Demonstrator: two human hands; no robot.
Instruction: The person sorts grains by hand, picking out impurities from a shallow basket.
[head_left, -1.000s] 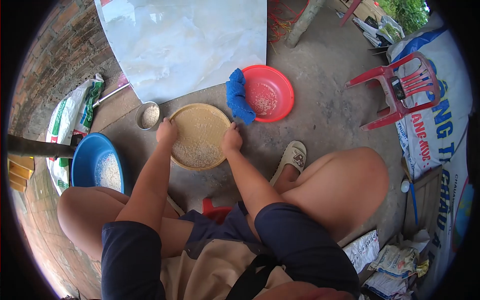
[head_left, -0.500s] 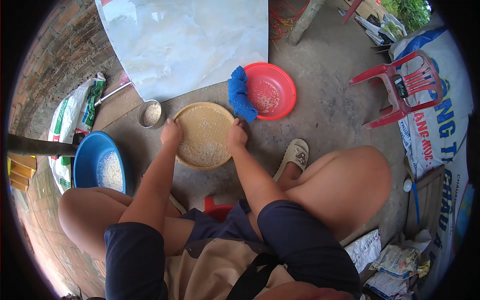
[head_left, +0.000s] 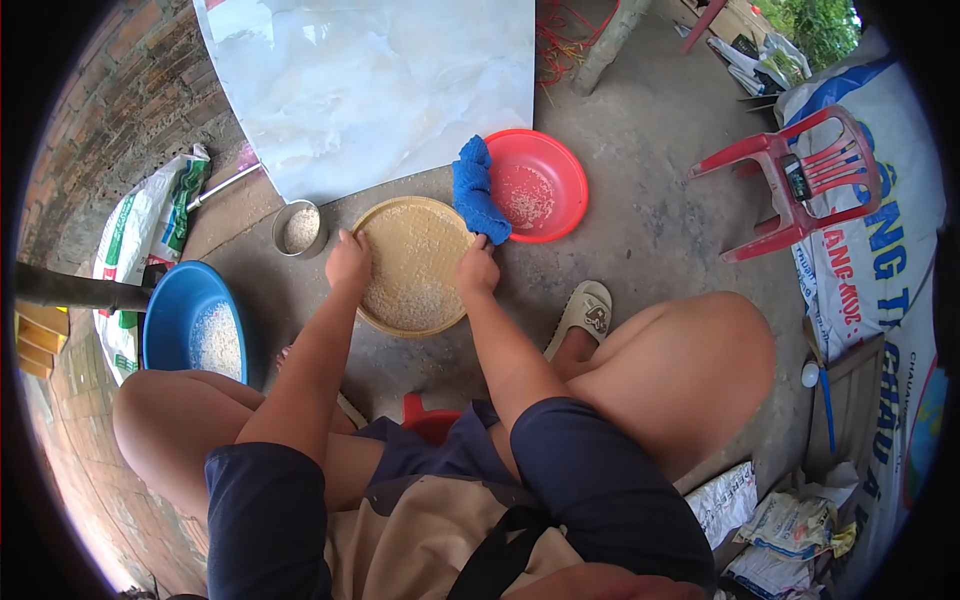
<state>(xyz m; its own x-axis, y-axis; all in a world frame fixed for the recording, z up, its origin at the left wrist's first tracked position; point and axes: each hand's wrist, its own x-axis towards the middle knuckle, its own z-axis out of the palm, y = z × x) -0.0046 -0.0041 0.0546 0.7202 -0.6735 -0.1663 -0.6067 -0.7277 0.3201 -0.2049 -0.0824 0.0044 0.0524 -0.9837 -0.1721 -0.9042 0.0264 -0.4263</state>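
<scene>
Between my hands is a round woven winnowing basket (head_left: 410,230), with pale rice-like grains gathered mostly toward its near side. My left hand (head_left: 348,262) is closed on its left rim and my right hand (head_left: 477,268) on its right rim. Close to the left hand stands a metal bowl (head_left: 310,248) with more grain in it. A crumpled blue cloth (head_left: 476,190) hangs over the edge of a red basin (head_left: 566,185), just beyond my right hand. Scattered grains lie in that basin.
A blue basin (head_left: 165,330) holding pale grain sits by my left knee. Ahead lies a large white marbled sheet (head_left: 370,90). At right are a red plastic chair (head_left: 835,180) and large printed sacking (head_left: 900,230). A wooden post (head_left: 608,50) rises at the back.
The basket has shifted slightly away from me, and its grains are spread a little differently. Both hands keep their hold on its rim.
</scene>
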